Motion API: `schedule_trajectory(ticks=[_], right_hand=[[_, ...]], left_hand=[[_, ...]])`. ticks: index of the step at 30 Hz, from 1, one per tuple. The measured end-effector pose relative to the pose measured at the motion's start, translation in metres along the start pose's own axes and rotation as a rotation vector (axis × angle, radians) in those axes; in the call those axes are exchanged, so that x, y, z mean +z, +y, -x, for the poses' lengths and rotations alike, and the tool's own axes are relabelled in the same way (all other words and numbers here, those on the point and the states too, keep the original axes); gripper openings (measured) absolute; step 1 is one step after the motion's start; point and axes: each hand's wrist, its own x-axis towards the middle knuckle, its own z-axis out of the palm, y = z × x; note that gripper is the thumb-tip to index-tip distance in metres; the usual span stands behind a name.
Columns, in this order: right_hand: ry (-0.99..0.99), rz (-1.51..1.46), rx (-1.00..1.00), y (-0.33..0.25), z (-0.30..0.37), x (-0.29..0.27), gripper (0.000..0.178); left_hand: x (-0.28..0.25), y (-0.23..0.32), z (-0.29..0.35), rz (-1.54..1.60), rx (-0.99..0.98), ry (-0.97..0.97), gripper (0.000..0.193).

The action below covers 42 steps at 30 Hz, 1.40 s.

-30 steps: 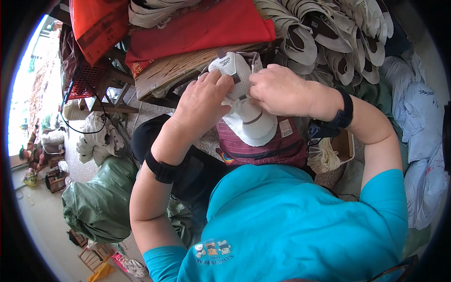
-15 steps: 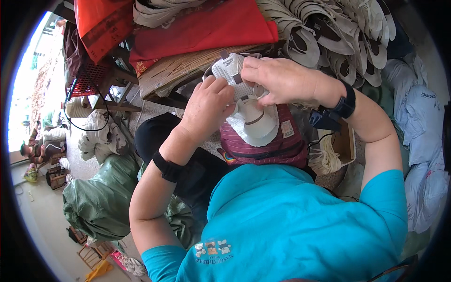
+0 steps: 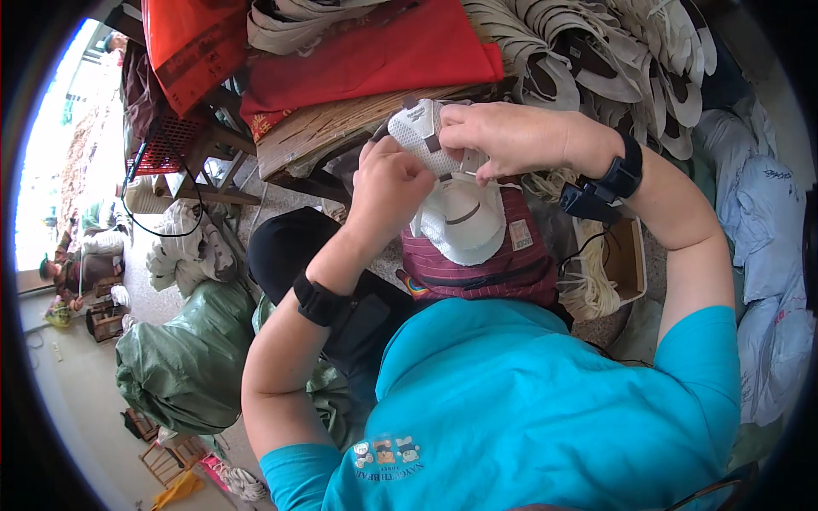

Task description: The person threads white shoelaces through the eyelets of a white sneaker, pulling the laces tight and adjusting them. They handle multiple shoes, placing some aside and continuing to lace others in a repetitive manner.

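Observation:
A white mesh shoe upper lies over a maroon striped cloth in front of my body. Its far part, with a pale patch and a dark tab, rests close to the bench edge. My left hand is closed at the left side of the upper, fingers curled; whatever they pinch is hidden. Bent over the upper from the right, my right hand pinches a thin white lace between thumb and fingers. Dark bands circle both wrists.
A wooden bench carries a red cloth. Stacked grey-white uppers hang at the far right. A box and a bundle of cream laces stand to my right. Green sacks lie left.
My left hand has shifted slightly right and down, its fingers curling more. My right thumb has moved slightly, and a short white lace end now shows by it.

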Motion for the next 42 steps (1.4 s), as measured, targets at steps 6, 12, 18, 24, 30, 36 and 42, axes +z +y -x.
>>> schedule_trajectory(ticks=[6, 12, 18, 24, 30, 36, 42], right_hand=[[0.074, 0.023, 0.002, 0.002, 0.006, 0.007, 0.044], [0.302, -0.011, -0.087, 0.008, 0.016, 0.028, 0.045], [0.413, -0.113, -0.098, 0.012, 0.020, 0.038, 0.039], [0.444, -0.168, -0.081, 0.011, 0.022, 0.041, 0.033], [0.376, -0.214, 0.044, 0.001, 0.023, 0.030, 0.024], [0.544, 0.249, 0.042, -0.013, 0.003, 0.047, 0.016], [0.720, -0.331, 0.077, -0.042, 0.006, 0.033, 0.019]], left_hand=[[0.010, 0.020, -0.004, 0.535, -0.169, 0.244, 0.016], [0.030, 0.015, -0.003, 0.213, 0.183, 0.232, 0.012], [0.025, 0.020, -0.007, 0.150, 0.090, 0.122, 0.017], [0.011, 0.029, -0.016, 0.110, 0.076, 0.021, 0.016], [0.015, 0.010, -0.015, 0.193, 0.099, 0.319, 0.013], [0.008, 0.016, 0.005, 0.563, -0.063, 0.329, 0.008], [0.005, 0.019, 0.016, 1.226, -0.250, 0.276, 0.013]])
